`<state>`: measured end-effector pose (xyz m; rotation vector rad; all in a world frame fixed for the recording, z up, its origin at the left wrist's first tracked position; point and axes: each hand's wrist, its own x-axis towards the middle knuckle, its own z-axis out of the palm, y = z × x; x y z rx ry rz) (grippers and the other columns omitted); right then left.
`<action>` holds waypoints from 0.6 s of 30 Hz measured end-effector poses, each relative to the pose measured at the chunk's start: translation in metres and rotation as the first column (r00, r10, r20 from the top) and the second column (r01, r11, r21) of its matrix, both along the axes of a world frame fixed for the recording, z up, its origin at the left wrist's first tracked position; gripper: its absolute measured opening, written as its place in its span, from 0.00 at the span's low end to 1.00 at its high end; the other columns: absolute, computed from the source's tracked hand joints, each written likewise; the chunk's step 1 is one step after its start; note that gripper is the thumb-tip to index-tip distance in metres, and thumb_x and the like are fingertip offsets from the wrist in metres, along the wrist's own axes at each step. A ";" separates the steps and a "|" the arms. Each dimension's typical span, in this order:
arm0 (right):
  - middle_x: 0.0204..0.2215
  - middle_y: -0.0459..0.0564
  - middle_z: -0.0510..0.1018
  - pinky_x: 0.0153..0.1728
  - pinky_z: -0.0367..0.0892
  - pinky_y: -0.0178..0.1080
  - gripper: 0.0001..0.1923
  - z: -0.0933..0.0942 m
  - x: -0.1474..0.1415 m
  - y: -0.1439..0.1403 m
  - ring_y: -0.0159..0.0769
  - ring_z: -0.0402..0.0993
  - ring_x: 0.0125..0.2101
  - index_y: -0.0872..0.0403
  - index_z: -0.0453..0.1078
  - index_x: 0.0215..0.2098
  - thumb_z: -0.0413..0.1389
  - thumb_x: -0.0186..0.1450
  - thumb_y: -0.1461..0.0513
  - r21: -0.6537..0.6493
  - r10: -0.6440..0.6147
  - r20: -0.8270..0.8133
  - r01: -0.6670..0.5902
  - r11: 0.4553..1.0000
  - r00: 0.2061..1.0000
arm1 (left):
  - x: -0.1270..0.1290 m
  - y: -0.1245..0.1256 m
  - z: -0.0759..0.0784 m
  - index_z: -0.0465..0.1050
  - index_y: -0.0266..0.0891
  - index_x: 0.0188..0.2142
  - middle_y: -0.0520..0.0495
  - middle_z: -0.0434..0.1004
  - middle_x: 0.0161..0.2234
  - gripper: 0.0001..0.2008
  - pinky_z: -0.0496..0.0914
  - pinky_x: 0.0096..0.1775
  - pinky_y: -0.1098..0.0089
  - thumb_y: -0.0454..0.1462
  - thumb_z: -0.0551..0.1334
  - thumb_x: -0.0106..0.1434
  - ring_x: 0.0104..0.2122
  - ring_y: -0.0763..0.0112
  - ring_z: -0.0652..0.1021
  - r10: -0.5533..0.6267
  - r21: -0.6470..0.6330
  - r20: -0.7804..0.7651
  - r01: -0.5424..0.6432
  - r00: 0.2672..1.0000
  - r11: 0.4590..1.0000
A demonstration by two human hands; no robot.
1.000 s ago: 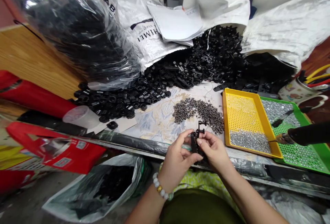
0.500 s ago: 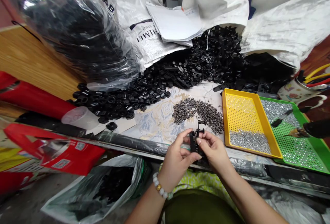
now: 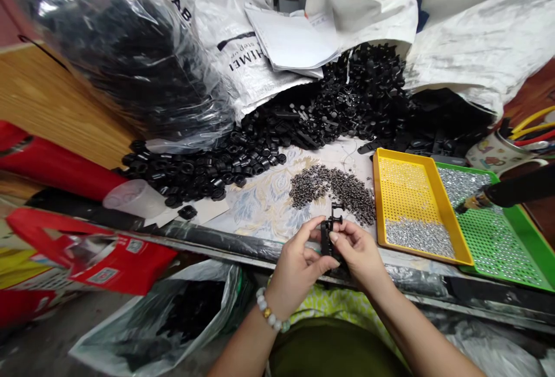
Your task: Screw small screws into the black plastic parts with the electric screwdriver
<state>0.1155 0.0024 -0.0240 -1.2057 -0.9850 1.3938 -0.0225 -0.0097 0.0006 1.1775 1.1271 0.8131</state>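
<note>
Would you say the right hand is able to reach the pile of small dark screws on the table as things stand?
Probably yes. The pile of small dark screws lies just beyond the right hand with nothing between them, but that hand and the left hand both grip a black plastic part, which it would need to release first.

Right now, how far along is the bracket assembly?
Done: hard to tell; a bag below the bench holds black pieces, finished or not is unclear. In hand: left hand and right hand grip one black bracket together. Left: judging by the heaps, plenty — black parts pile, rings, small screws.
</note>
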 end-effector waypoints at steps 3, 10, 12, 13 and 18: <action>0.26 0.43 0.68 0.29 0.63 0.28 0.13 0.003 0.000 0.001 0.24 0.64 0.26 0.55 0.64 0.28 0.60 0.53 0.55 -0.045 0.018 -0.030 -0.019 0.999 0.999 | -0.001 0.001 0.001 0.56 0.47 0.56 0.51 0.67 0.39 0.33 0.59 0.22 0.81 0.37 0.67 0.52 0.18 0.90 0.64 0.006 0.009 -0.006 -0.006 1.000 1.000; 0.24 0.42 0.65 0.28 0.60 0.30 0.14 0.013 0.004 0.006 0.25 0.61 0.25 0.55 0.62 0.27 0.60 0.53 0.55 -0.058 0.146 0.033 -0.144 0.988 0.989 | -0.003 0.007 -0.004 0.55 0.48 0.58 0.49 0.68 0.42 0.32 0.59 0.22 0.82 0.35 0.64 0.55 0.19 0.90 0.63 0.049 -0.003 0.041 -0.049 0.998 0.999; 0.24 0.42 0.65 0.27 0.59 0.31 0.14 0.016 0.005 0.009 0.26 0.62 0.25 0.55 0.61 0.26 0.60 0.53 0.55 -0.060 0.195 0.051 -0.192 0.979 0.979 | -0.002 0.008 -0.006 0.55 0.49 0.58 0.49 0.68 0.45 0.32 0.63 0.25 0.82 0.35 0.63 0.55 0.21 0.89 0.68 0.080 -0.001 0.076 -0.080 0.994 0.997; 0.23 0.42 0.65 0.27 0.59 0.31 0.14 0.017 0.006 0.010 0.26 0.62 0.25 0.55 0.61 0.26 0.60 0.53 0.55 -0.058 0.218 0.056 -0.215 0.975 0.974 | -0.002 0.008 -0.006 0.54 0.49 0.58 0.48 0.68 0.46 0.32 0.66 0.28 0.81 0.35 0.63 0.56 0.23 0.87 0.71 0.092 -0.001 0.097 -0.093 0.991 0.996; 0.21 0.39 0.62 0.25 0.56 0.30 0.14 0.025 0.005 0.015 0.26 0.59 0.23 0.54 0.57 0.24 0.59 0.54 0.57 -0.056 0.281 0.099 -0.277 0.959 0.955 | -0.001 0.006 -0.006 0.53 0.48 0.59 0.47 0.69 0.50 0.32 0.70 0.43 0.75 0.35 0.62 0.57 0.36 0.75 0.77 0.127 -0.005 0.189 -0.128 0.974 0.992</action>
